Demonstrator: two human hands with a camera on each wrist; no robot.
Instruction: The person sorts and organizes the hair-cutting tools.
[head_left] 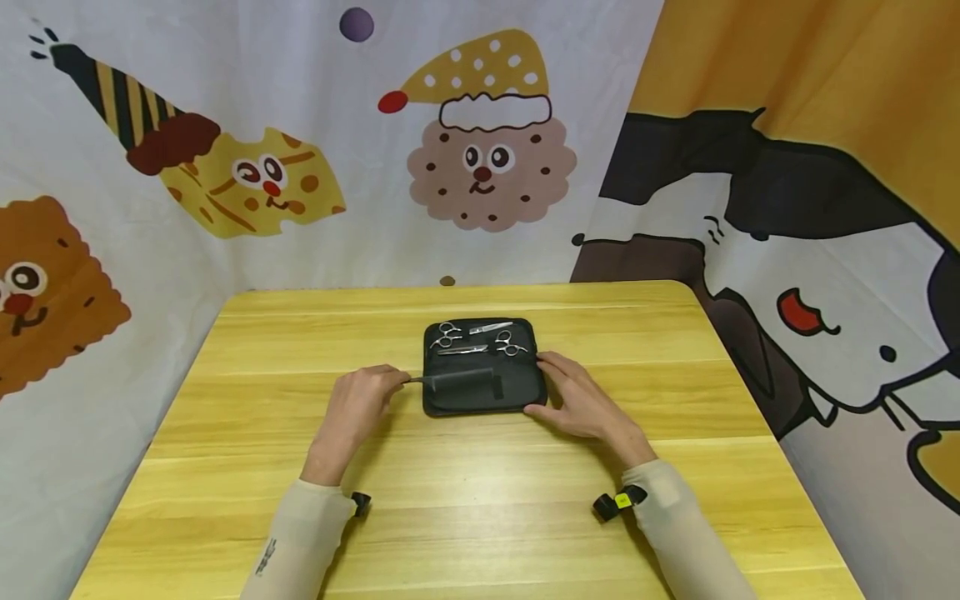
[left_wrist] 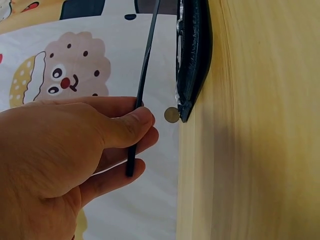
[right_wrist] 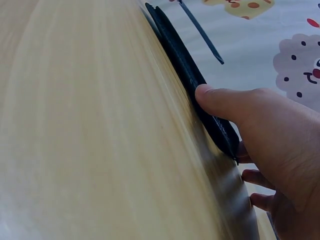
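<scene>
An open black case lies flat on the table, with silvery scissors in its far half, two pairs in all. My left hand pinches one end of a thin black comb between thumb and fingers. The comb is tilted and raised above the case's near half; its teeth cannot be made out. At the case's right side, my right hand holds the near corner, thumb on the near edge and fingers along the right edge. The left wrist view shows the case only edge-on.
The wooden table extends around the case on all sides. Behind it hangs a cloth printed with cartoon figures. A dark wrist strap with a small device sits on the right sleeve, another on the left.
</scene>
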